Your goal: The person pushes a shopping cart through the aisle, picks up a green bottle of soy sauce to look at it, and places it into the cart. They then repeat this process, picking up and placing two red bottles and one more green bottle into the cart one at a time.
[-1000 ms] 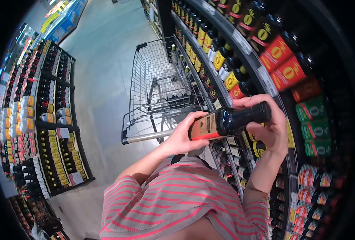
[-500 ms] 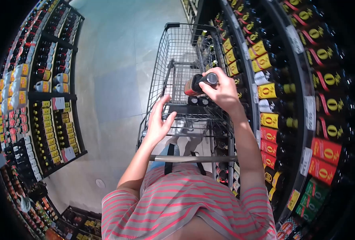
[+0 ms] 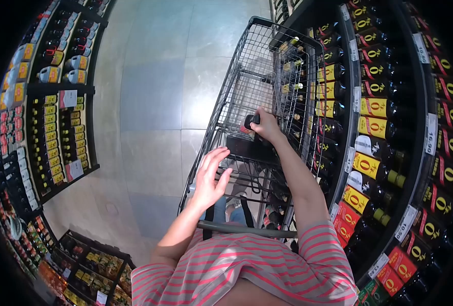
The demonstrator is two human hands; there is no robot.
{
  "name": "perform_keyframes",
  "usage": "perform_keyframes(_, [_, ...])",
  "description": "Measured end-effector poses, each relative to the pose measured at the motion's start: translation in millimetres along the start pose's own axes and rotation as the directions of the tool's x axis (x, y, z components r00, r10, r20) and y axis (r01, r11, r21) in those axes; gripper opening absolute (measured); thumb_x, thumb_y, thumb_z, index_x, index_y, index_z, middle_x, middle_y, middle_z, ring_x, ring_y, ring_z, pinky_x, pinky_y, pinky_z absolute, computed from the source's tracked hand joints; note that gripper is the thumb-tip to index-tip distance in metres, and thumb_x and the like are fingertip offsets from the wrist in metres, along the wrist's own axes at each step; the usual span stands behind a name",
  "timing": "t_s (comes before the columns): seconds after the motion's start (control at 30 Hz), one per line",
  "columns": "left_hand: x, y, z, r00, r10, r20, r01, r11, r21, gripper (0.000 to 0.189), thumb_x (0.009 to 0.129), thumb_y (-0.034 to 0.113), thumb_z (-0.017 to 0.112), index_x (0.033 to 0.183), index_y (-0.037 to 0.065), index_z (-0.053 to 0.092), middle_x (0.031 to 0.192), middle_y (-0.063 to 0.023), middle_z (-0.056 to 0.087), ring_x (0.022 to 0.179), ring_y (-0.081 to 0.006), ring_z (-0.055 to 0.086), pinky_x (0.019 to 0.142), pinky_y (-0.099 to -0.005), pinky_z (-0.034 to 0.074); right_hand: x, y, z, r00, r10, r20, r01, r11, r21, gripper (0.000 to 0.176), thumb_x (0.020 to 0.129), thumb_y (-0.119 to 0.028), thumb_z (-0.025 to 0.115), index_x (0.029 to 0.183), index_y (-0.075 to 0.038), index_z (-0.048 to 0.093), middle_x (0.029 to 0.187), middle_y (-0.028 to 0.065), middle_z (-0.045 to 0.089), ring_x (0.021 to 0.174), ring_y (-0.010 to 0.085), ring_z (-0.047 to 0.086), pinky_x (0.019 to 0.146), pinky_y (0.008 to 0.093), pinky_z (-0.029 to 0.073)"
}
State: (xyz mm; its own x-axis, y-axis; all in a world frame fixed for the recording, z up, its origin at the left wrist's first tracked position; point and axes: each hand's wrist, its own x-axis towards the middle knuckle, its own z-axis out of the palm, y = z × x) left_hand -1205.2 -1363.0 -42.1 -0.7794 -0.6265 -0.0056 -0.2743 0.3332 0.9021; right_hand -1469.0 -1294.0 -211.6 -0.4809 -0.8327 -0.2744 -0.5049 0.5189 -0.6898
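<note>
My right hand reaches down into the shopping cart and grips a dark bottle with a black cap near its top. A bit of red label shows below the cap; the lower part of the bottle is hard to make out. The bottle is inside the wire basket, by the dark panel at the cart's near end. My left hand hovers over the near left side of the cart, fingers spread and nothing in it. The cart's handle bar runs across close to my body.
Close along the cart's right side stands a shelf of dark bottles with yellow, red and black labels. Across the tiled aisle floor, another shelf holds bottles and jugs. Low bins of packages sit at lower left.
My right hand has lowered the bottle from above the cart into the basket. My left hand has stayed open over the cart's left side. The view has shifted, with the cart now angled rightward.
</note>
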Motion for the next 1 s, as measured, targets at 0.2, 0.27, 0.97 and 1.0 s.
perform_keyframes(0.2, [1.5, 3.8, -4.1, 0.998, -0.06, 0.002, 0.06, 0.998, -0.009, 0.046, 0.085, 0.004, 0.066, 0.13, 0.002, 0.057, 0.136, -0.0189, 0.055, 0.126, -0.0356, 0.054, 0.106, -0.0433, 0.042, -3.0, 14.3, 29.6, 0.983, 0.086, 0.16, -0.071, 0.992, -0.101, 0.041, 0.072, -0.014, 0.072, 0.108, -0.005, 0.053, 0.09, 0.0239, 0.068, 0.09, 0.0438, 0.066, 0.079, 0.0501, 0.052])
perform_keyframes(0.27, [1.4, 2.5, -3.7, 0.998, -0.069, 0.003, 0.069, 0.998, -0.009, 0.046, 0.085, 0.003, 0.066, 0.13, 0.002, 0.057, 0.137, -0.0186, 0.054, 0.127, -0.0354, 0.054, 0.107, -0.0433, 0.042, -8.7, 12.6, 30.2, 0.962, 0.112, 0.247, -0.068, 0.982, -0.179, 0.041, 0.075, -0.014, 0.073, 0.109, -0.004, 0.052, 0.095, 0.0231, 0.068, 0.094, 0.0431, 0.066, 0.083, 0.05, 0.053])
perform_keyframes(0.97, [-3.9, 0.9, 6.3, 0.999, -0.009, 0.047, 0.011, 0.999, -0.048, 0.041, 0.088, 0.007, 0.065, 0.128, 0.002, 0.058, 0.135, -0.0183, 0.055, 0.125, -0.0349, 0.054, 0.105, -0.042, 0.043, -79.8, -56.9, -109.2, 0.987, 0.152, 0.048, -0.158, 0.97, 0.186, 0.044, 0.093, -0.031, 0.067, 0.121, 0.002, 0.058, 0.116, 0.0217, 0.068, 0.109, 0.0319, 0.067, 0.093, 0.0396, 0.052])
perform_keyframes(1.0, [-4.4, 1.0, 7.3, 0.999, -0.02, 0.041, 0.022, 0.998, -0.052, 0.042, 0.088, 0.007, 0.065, 0.129, 0.002, 0.058, 0.136, -0.018, 0.055, 0.126, -0.0346, 0.054, 0.106, -0.042, 0.042, -96.4, -61.6, -116.9, 0.988, 0.149, 0.038, -0.154, 0.951, 0.269, 0.043, 0.093, -0.03, 0.067, 0.121, 0.001, 0.058, 0.115, 0.0207, 0.068, 0.108, 0.0305, 0.067, 0.092, 0.0385, 0.053])
